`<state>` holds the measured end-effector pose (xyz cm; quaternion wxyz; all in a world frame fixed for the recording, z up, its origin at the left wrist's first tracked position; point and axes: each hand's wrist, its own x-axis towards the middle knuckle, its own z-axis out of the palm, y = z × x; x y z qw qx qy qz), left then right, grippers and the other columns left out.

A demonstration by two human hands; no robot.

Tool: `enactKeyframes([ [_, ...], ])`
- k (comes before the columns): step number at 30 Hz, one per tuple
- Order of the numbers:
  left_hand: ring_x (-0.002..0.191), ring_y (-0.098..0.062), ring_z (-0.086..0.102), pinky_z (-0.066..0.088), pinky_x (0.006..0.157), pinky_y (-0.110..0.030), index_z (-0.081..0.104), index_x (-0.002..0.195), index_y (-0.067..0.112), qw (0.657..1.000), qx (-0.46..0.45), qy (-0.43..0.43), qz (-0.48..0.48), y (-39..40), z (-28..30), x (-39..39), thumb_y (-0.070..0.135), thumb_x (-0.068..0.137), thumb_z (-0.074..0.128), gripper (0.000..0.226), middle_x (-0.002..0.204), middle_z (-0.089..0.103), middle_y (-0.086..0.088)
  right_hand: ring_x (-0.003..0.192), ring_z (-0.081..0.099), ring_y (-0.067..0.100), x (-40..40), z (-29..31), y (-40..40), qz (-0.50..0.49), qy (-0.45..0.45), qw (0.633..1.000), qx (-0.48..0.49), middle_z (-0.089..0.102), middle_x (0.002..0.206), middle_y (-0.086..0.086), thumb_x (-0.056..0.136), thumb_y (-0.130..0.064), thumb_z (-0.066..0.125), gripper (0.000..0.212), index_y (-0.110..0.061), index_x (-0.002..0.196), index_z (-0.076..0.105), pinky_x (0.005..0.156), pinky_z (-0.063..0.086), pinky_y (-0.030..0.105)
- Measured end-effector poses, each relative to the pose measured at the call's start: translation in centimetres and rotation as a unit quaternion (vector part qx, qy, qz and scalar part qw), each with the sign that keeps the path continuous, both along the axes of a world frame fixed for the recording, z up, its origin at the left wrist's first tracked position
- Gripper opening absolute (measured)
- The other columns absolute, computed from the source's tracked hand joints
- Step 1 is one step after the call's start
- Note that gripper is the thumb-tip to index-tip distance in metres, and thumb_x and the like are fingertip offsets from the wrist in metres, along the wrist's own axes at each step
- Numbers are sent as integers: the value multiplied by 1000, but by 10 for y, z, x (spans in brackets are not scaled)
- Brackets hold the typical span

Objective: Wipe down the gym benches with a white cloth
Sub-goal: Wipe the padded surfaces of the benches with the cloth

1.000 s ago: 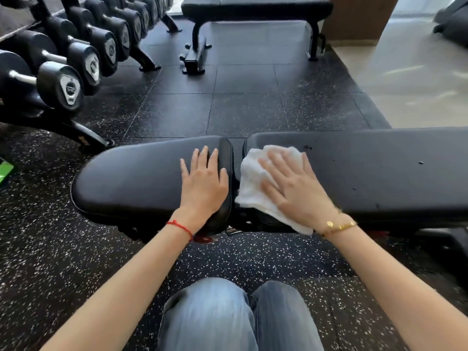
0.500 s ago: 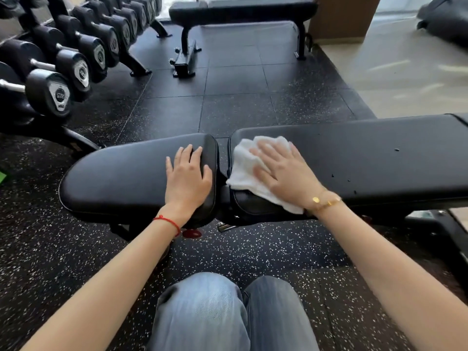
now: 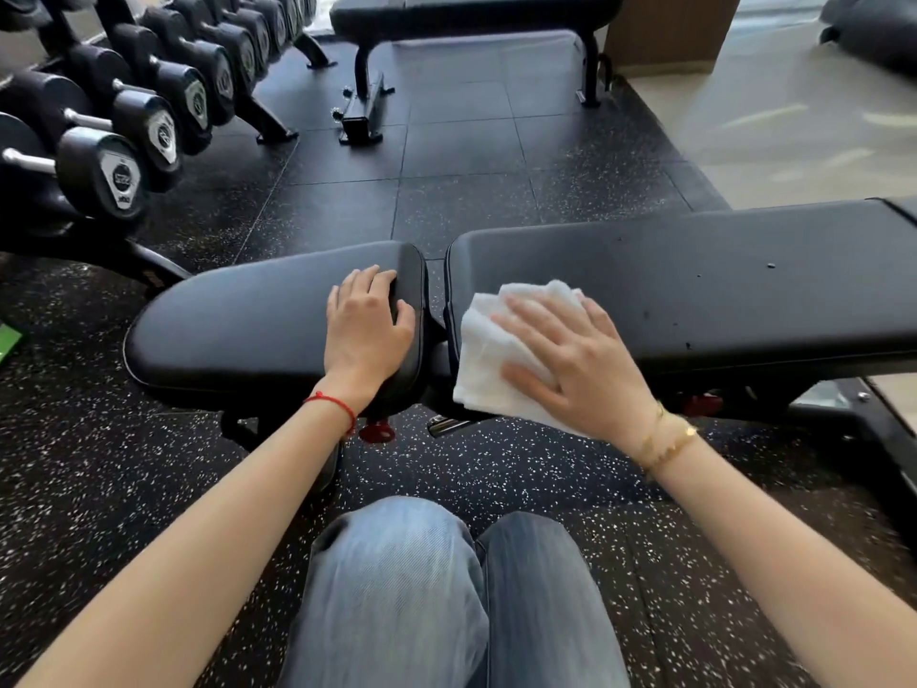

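Now the right hand [image 3: 575, 360] presses with flat, spread fingers on the white cloth [image 3: 489, 355], lying right of centre on the long bench pad [image 3: 719, 285], while the left hand [image 3: 367, 330] rests slightly curled, holding nothing, on the seat pad [image 3: 238, 320]; the cloth looks soft and light, probably best pushed under the palm.

Black speckled rubber floor [image 3: 496, 469]. Dumbbell rack [image 3: 149, 106] at left. Pale glossy floor [image 3: 794, 131] at far right, daylight on it. Wooden wall [image 3: 670, 27] behind.
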<state>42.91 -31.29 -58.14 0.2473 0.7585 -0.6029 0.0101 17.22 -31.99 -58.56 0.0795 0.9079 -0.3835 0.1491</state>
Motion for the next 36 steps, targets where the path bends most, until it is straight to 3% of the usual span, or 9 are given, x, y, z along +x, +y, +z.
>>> enactKeyframes([
  [8,141,-27,36,23,120,-45,51,138,9,1000,1,0,-4,-1,-3,2,24,95,47,46,147,47,-12,136,46,31,23,-20,15,42,13,989,-142,53,144,3,97,-63,43,58,-23,138,55,114,30,54],
  [12,140,-27,36,23,120,-45,51,137,9,1000,4,-4,-4,-1,-3,3,25,95,47,46,147,47,-12,134,48,30,-28,-23,5,-41,-54,987,-143,57,140,5,92,-68,47,67,-19,136,57,116,28,52],
  [15,141,-26,36,23,120,-45,50,138,9,1000,6,-4,-3,-1,-1,2,25,95,46,46,147,47,-11,129,54,30,-7,-19,9,-82,-74,982,-151,60,136,8,94,-67,45,67,-14,132,61,120,21,51],
  [20,141,-26,35,22,120,-45,49,139,9,1000,8,-1,-12,0,-1,4,25,96,46,46,147,47,-11,133,51,29,20,-16,15,-16,-70,989,-129,56,141,11,96,-63,45,66,-12,135,58,117,30,48],
  [25,141,-27,36,23,120,-46,49,139,8,1000,11,-1,-9,1,1,3,25,96,45,46,147,46,-13,133,48,31,-27,-19,10,-62,-34,989,-127,52,144,9,93,-69,45,71,-17,140,53,116,30,48],
  [31,141,-26,35,22,120,-45,48,140,8,1000,12,-2,-11,2,1,2,24,96,45,46,147,46,-12,127,53,33,42,-24,21,-44,-3,987,-152,54,142,7,93,-71,38,68,-23,138,54,112,36,50],
  [36,142,-26,35,22,120,-45,48,140,9,1000,12,-4,-11,1,0,5,25,97,45,46,149,45,-11,132,48,32,-21,-29,10,-83,-55,985,-141,50,146,5,94,-68,43,67,-21,141,52,115,30,49],
])
